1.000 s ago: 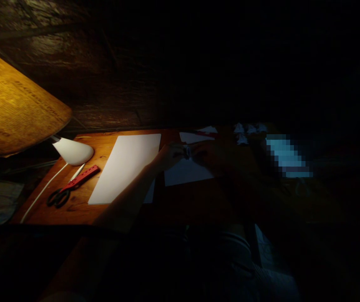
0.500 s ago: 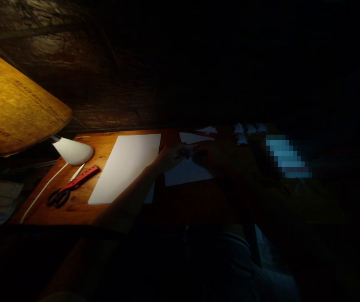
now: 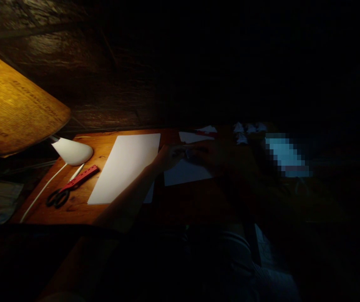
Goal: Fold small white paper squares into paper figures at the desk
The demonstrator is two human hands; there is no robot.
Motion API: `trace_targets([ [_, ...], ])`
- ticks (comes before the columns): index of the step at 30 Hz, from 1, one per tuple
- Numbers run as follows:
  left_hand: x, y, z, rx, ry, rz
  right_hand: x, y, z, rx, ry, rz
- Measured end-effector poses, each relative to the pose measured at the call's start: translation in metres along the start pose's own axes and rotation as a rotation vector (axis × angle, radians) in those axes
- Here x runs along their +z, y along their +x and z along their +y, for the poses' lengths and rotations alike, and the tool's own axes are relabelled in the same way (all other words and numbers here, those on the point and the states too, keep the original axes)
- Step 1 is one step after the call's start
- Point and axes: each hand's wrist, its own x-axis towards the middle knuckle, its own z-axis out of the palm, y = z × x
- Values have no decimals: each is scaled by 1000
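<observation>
My left hand (image 3: pixel 171 154) and my right hand (image 3: pixel 209 154) meet above a sheet of paper (image 3: pixel 182 175) on the wooden table. Between their fingertips is a small piece of folded paper (image 3: pixel 188 154), pale and bluish in the dim light. The fingers of both hands are closed on it, though shadow hides most of the right hand. Left of my forearm lies a stack of white paper (image 3: pixel 126 167). Just beyond the hands rests a smaller piece of white paper (image 3: pixel 192 137) with a red object (image 3: pixel 208 134) on it, too dark to name.
A lamp with a yellow shade (image 3: pixel 16 100) and white base (image 3: pixel 74 152) stands at the left, its white cord (image 3: pixel 41 191) trailing forward. Red-and-black scissors (image 3: pixel 73 184) lie beside a white pen-like stick (image 3: pixel 77 171). Several folded paper shapes (image 3: pixel 240 137) sit near a glowing, pixelated screen (image 3: pixel 286 155).
The folded paper between my fingers has turned slightly, and my right hand has shifted a little. The other things stay where they were.
</observation>
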Motion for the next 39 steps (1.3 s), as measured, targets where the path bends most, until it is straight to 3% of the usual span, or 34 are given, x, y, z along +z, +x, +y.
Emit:
trace_targets([
  [20,-1,-1,-2,115,24,8,3,1,5,-14,6,-52],
  [28,-1,-1,-6,147,13,-53,-1,-1,-6,-40,-32,-84],
  [39,-3,-1,2,145,-19,-40,6,-2,-7,16,-34,-18],
])
